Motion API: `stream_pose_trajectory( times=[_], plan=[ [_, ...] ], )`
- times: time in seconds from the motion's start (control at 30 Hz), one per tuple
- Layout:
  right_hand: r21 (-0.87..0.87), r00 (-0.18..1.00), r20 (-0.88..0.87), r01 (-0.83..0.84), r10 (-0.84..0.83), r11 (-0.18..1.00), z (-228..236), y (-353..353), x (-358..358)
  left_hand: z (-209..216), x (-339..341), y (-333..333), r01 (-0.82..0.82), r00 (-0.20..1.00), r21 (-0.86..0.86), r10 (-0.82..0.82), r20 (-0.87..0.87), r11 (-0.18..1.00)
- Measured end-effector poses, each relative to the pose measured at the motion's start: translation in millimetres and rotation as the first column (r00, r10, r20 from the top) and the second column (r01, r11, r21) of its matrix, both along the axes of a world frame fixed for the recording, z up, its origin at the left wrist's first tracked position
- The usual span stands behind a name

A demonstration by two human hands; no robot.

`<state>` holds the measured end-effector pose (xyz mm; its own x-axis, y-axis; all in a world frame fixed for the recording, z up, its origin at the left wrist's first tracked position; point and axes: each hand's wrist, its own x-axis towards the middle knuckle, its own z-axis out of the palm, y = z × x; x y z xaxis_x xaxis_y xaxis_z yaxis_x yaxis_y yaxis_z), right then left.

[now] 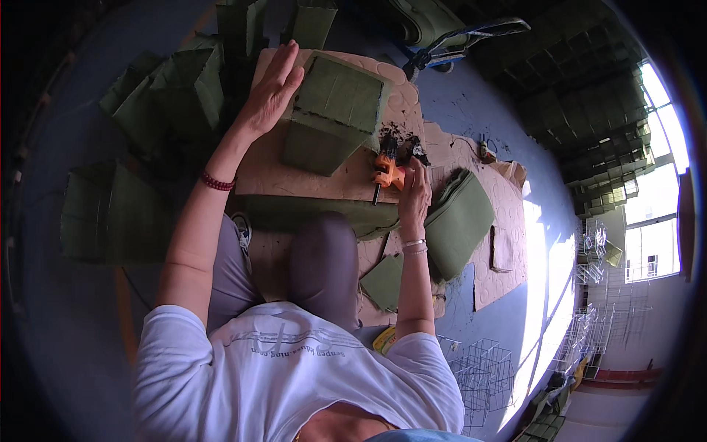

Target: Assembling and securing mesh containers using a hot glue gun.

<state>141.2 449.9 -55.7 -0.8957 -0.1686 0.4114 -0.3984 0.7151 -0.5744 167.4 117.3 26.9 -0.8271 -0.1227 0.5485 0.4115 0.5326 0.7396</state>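
My left hand (274,96) is raised at the left side of a green felt-like box (337,103), fingers stretched out and holding nothing. The box lies on a sheet of brown cardboard (258,173) in front of my knees, one seamed face turned up. Just right of it is an orange glue gun (386,173) with a blackened nozzle and a dark stick coming out of its back end. My right hand (417,193) is closed at the glue gun's handle; the fingers partly hide the grip. Black, crumbly residue (401,140) surrounds the nozzle.
Folded green sheets (462,221) lie right of my right forearm. Several green boxes (184,88) stand on the floor at left. A blue-framed cart (449,53) is at the back. Wire frames (482,372) stand at lower right, and stacked green boxes (589,125) line the right.
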Motion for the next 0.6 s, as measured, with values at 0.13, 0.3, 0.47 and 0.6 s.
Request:
stream_pose_trajectory(
  times=[0.13,0.3,0.47,0.6],
  plan=[
    [-0.159,0.916,-0.157,-0.392,0.369,0.906,88,-80,-8,-5,-27,6,0.067,0.994,0.192,-0.083,0.074,0.979],
    [-0.049,0.910,-0.034,-0.414,0.413,0.909,102,-123,-47,-11,-44,11,0.102,0.974,0.212,-0.141,0.178,0.972],
    [-0.522,0.845,0.076,-0.418,0.529,0.743,86,-109,-64,-5,-32,-3,0.161,0.943,0.392,-0.258,0.210,0.906],
    [-0.808,0.777,0.206,-0.208,0.595,0.551,50,-120,-63,-30,-45,1,0.272,0.867,0.532,-0.443,0.226,0.802]
  ],
)
